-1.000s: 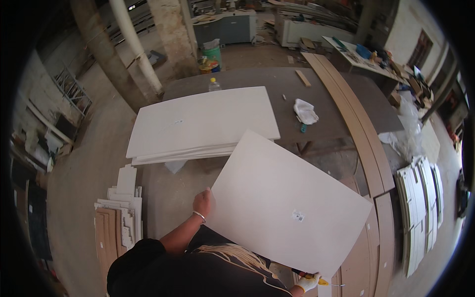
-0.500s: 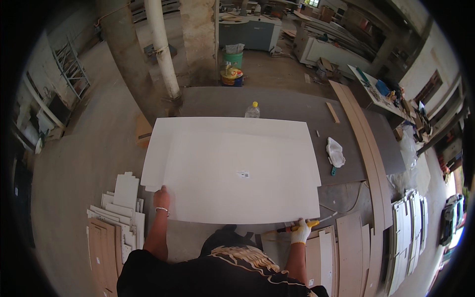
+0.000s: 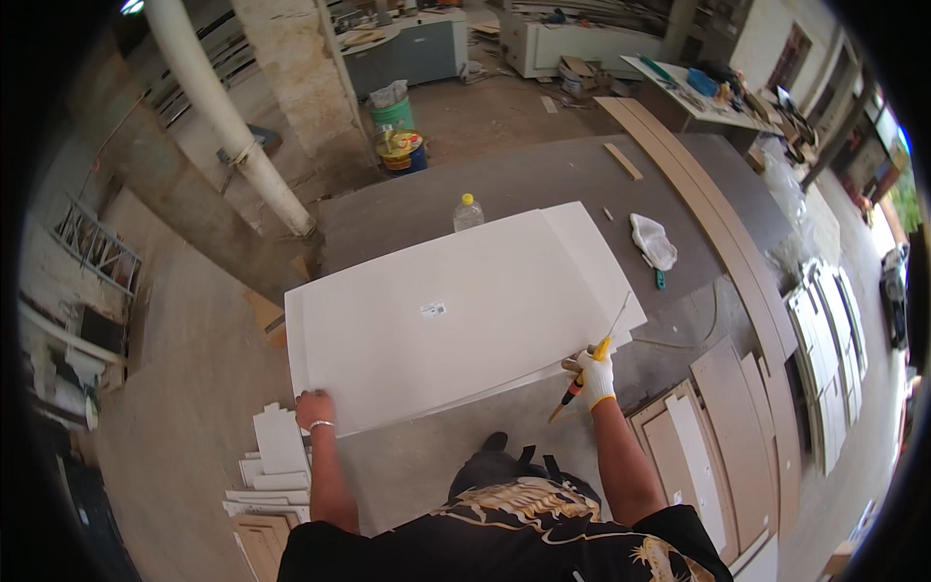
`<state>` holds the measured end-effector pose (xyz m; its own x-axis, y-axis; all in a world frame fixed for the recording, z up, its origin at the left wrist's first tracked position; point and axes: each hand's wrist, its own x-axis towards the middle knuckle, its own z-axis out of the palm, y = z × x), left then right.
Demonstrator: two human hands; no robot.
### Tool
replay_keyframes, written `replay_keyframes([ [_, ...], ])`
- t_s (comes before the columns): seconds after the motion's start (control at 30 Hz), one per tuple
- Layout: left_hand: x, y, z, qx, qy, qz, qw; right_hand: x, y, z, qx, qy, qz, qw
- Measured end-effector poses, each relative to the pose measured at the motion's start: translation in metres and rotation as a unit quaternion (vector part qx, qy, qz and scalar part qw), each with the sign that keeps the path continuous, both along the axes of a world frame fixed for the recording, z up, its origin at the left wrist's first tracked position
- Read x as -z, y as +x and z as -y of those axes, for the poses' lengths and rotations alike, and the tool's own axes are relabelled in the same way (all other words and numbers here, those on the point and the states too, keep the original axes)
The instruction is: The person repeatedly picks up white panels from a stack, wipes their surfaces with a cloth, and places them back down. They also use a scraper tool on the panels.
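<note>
- Your left hand [image 3: 314, 408], bare, with a pale band at the wrist: fingers curled over the near left corner of the white board [image 3: 470, 330], gripping it.
- Your right hand [image 3: 595, 374], in a white glove with a yellow cuff: closed round a yellow tool [image 3: 602, 349], whose thin metal rod points away from you. A red-and-black part juts from the hand's near side; cannot tell whether it belongs to the same tool. The glove is at the board's near right corner; cannot tell whether it also presses on the board.
- White board: flat in front of you, on top of another white panel [image 3: 593, 264] that shows past its right edge, at the near side of the dark table [image 3: 383, 209].
- Label [image 3: 433, 310]: small white sticker near the middle of the board, with a dark square code and fine print, too small to read.
- Bottle [image 3: 468, 214]: clear, yellow cap, upright just beyond the board's far edge.
- White cloth [image 3: 653, 242]: crumpled on the table, right of the board; a green handle [image 3: 660, 279] just beside it.
- Wood strip [image 3: 623, 162]: short, farther off.
- Bucket [image 3: 401, 153]: yellow and blue, on the floor past the table; markings unreadable.
- Your shirt [image 3: 514, 553]: black, gold-coloured print.
</note>
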<state>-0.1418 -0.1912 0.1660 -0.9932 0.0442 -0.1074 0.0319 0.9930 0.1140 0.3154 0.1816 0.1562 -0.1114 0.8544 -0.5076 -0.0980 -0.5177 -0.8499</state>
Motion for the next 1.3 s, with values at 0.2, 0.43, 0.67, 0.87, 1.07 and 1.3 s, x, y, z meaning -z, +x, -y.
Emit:
replay_keyframes([
  [0.2, 0.024, 0.101, -0.064, 0.315, 0.011, -0.085, 0.945, 0.013, 0.068, 0.065, 0.028, -0.003, 0.166, 0.986],
  [0.43, 0.042, 0.251, -0.224, 0.692, 0.137, 0.016, 0.709, 0.020, 0.241, 0.176, -0.068, 0.033, 0.295, 0.952],
  [0.67, 0.056, 0.382, -0.324, 0.735, 0.043, -0.034, 0.675, 0.000, 0.374, 0.291, -0.161, -0.166, 0.325, 0.917],
  [0.87, 0.118, 0.540, -0.297, 0.726, -0.095, 0.225, 0.643, -0.003, 0.482, 0.394, 0.097, -0.175, 0.019, 0.980],
  [1.07, 0.121, 0.860, -0.224, 0.469, -0.040, 0.697, 0.540, -0.001, 0.565, 0.457, 0.021, -0.164, 0.274, 0.948],
  [1.3, 0.107, 1.131, -0.157, 0.820, -0.140, 0.515, 0.209, 0.020, 0.620, 0.558, 0.612, -0.253, -0.024, 0.749],
])
